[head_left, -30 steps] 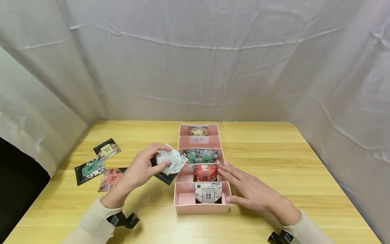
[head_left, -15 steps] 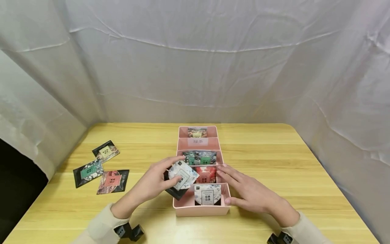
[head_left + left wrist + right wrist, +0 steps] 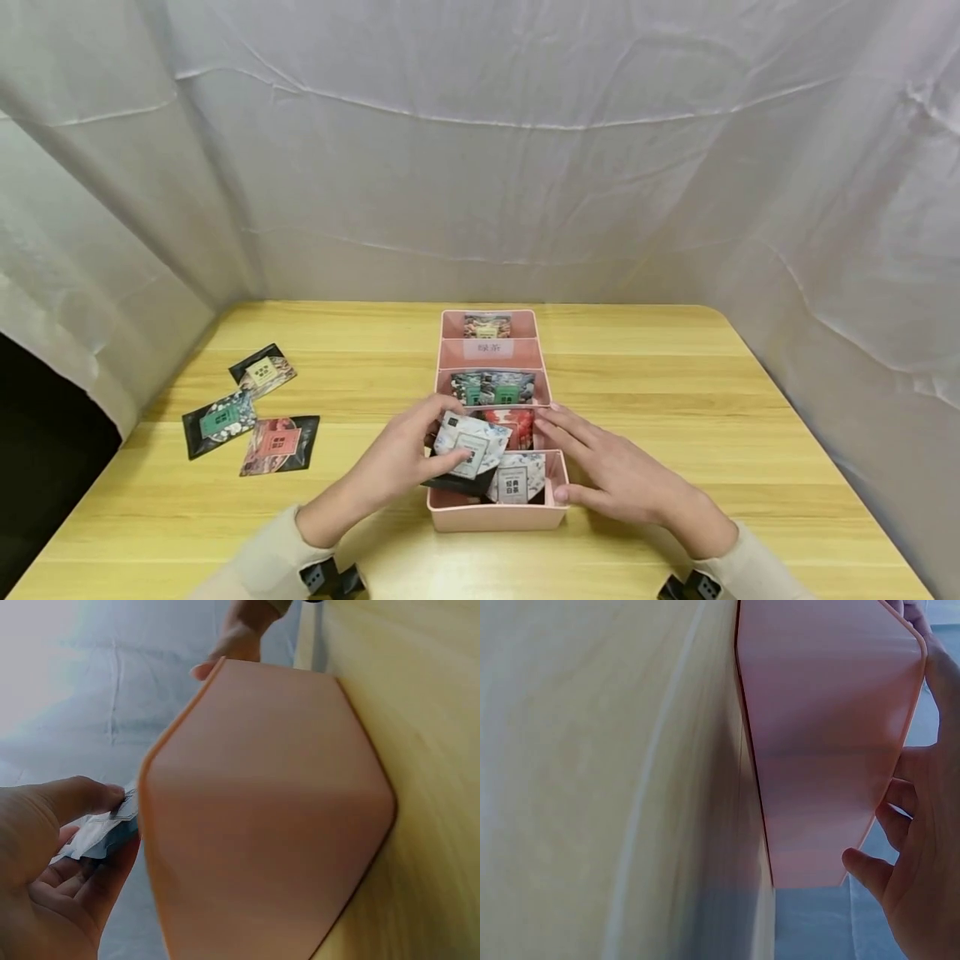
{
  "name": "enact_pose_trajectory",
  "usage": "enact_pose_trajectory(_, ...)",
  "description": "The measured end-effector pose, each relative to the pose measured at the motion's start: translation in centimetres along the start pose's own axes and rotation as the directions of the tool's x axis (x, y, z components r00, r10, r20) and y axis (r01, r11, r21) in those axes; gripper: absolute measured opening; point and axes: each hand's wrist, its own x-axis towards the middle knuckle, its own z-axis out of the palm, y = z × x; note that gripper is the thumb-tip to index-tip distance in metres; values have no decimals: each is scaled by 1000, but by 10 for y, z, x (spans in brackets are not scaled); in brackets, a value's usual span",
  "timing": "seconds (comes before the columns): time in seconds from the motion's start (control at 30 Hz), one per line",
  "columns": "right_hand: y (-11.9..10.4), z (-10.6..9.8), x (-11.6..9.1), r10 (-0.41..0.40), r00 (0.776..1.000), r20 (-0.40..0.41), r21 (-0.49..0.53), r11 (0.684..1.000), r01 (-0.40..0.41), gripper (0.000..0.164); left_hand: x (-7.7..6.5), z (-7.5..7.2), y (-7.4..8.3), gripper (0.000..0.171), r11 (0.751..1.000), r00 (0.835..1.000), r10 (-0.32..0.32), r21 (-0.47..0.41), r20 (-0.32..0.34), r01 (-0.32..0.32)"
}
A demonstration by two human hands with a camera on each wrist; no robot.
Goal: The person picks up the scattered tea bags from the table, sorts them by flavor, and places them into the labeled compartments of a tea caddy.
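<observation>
My left hand (image 3: pixel 396 457) pinches a white-and-black tea bag sachet (image 3: pixel 471 446), thumb on its printed face and fingers behind. The sachet is tilted over the front compartment of a long pink divided box (image 3: pixel 497 521). It overlaps another white sachet (image 3: pixel 521 481) standing in that compartment. In the left wrist view, the held sachet (image 3: pixel 105 829) shows beside the box's upper edge. My right hand (image 3: pixel 622 473) rests along the box's right rim, fingertips and thumb touching it. Behind, a red sachet (image 3: pixel 521 427) and green sachets (image 3: pixel 507 387) stand in their own compartments.
On the table's left lie three loose sachets: a yellow-labelled one (image 3: pixel 262 370), a green-labelled one (image 3: pixel 220 423) and a red-labelled one (image 3: pixel 279 445). The box's rear compartment holds a yellow-labelled sachet (image 3: pixel 487 324). A divider bears a white label (image 3: pixel 488 348). Pale curtains (image 3: pixel 480 167) surround the table.
My left hand has carried the white sachet rightward and toward me, from beside the box to over its front compartment. The right hand stays at the right rim.
</observation>
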Motion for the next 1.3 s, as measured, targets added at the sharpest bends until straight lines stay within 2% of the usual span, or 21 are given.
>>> enact_pose_trajectory(0.13,0,0,0,-3,1000,-4,3,1000,3,83,-1,7,-1,45,992,997,74,103,-18,-72)
enact_pose_trajectory(0.43,0,-1,1,-21,1000,-8,-9,1000,21,82,-3,17,-4,43,963,979,200,193,-42,-189)
enact_pose_trajectory(0.67,1,-1,1,-25,1000,-13,-11,1000,25,83,-4,18,-7,42,909,974,225,368,-36,-196)
enact_pose_trajectory(0.8,1,0,1,-23,1000,-8,-6,1000,23,82,-3,18,-9,39,889,969,245,406,-27,-213)
enact_pose_trajectory(1.0,1,0,1,-17,1000,-3,-1,1000,17,82,-1,12,-9,39,884,974,225,422,-11,-200)
enact_pose_trajectory(1.17,1,0,1,-21,1000,-4,10,1000,21,83,0,0,-10,42,893,983,182,413,28,-177)
enact_pose_trajectory(1.3,1,0,1,-23,1000,-7,14,1000,23,83,3,-11,-17,42,903,989,130,405,66,-146)
